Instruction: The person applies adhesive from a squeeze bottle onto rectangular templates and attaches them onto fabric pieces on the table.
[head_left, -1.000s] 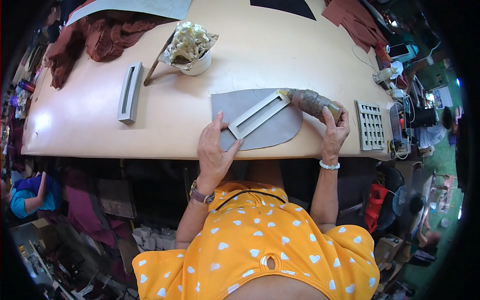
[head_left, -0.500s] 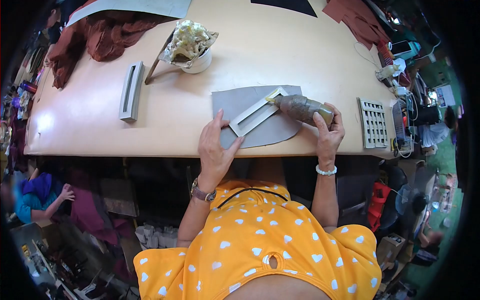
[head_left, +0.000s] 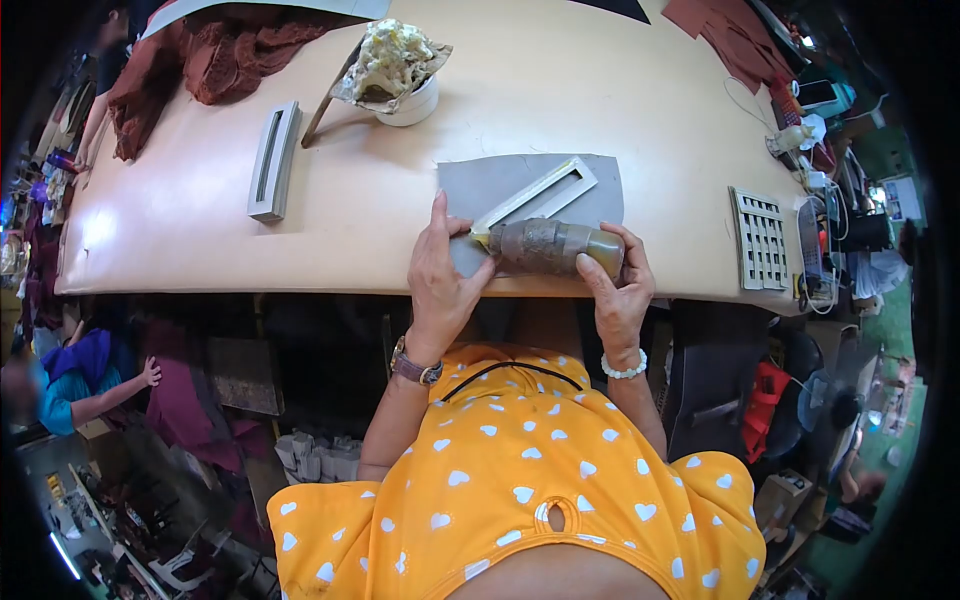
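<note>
My right hand (head_left: pixel 617 277) is wrapped round the base of a brown, crusted bottle (head_left: pixel 548 247) lying nearly level. The bottle's yellowish nozzle points left, at the lower left end of a pale slotted frame (head_left: pixel 530 199). That frame rests slantwise on a grey sheet (head_left: pixel 465 177) near the table's front edge. My left hand (head_left: pixel 445 262) has thumb and fingers spread around the frame's lower left end, with the fingertips at it. Whether it grips the frame is hard to see, as the bottle hides part of that end.
Another slotted frame (head_left: pixel 274 162) stands at left on the table (head_left: pixel 350 230). Behind are a white tub (head_left: pixel 411 104) topped with a crusty mass and dark red cloth (head_left: pixel 225 62). A metal grid (head_left: pixel 762 240) lies at right. A person's arm (head_left: pixel 110 398) shows at lower left.
My right hand and the bottle have moved left and toward me, the nozzle passing from the frame's upper right end to its lower left. The view has shifted slightly.
</note>
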